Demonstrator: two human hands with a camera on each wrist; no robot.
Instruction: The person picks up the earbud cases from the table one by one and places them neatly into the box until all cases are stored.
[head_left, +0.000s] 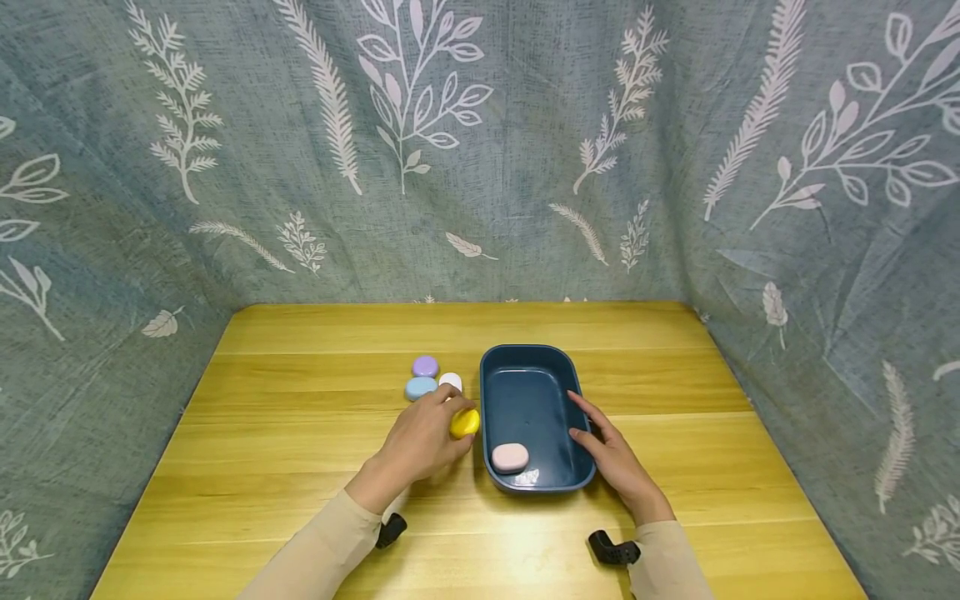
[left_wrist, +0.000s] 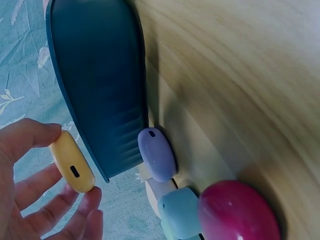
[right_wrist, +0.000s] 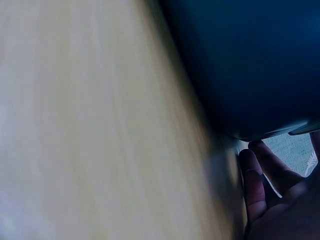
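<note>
My left hand pinches a yellow earbud case between thumb and fingers, just left of a dark blue box. The case is tilted, and a small dark port shows on it in the left wrist view. My right hand grips the box's right wall, with two fingertips over the rim and other fingers outside under it. Inside the box, a pale pink case lies at the near left. Behind my left hand are a purple case, a light blue case and a white case, partly covered.
A magenta case shows in the left wrist view; from the head my left hand hides it. The wooden table ends at a patterned blue-grey curtain on the back and both sides.
</note>
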